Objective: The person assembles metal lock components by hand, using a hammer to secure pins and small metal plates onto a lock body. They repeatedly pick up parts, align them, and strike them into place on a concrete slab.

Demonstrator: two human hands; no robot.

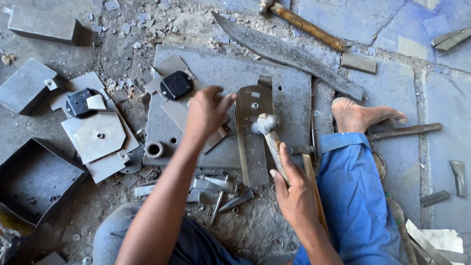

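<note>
My right hand (293, 192) grips the wooden handle of a hammer (267, 130); its metal head rests on a shaped sheet-metal piece (252, 103) lying on a thick steel slab (221, 78). My left hand (206, 112) hovers just left of that piece, fingers curled toward its edge, over a loose metal strip (176, 115); whether it pinches anything is unclear. A black square part (175, 84) sits on a plate at the slab's far left. My bare foot (360, 115) rests at the slab's right.
A large curved blade (284, 51) and a wooden-handled tool (301, 23) lie beyond the slab. Cut metal plates (95, 135) and a black tray (34, 179) sit at left. Punches and chisels (221, 189) lie near my knees. Scraps litter the floor.
</note>
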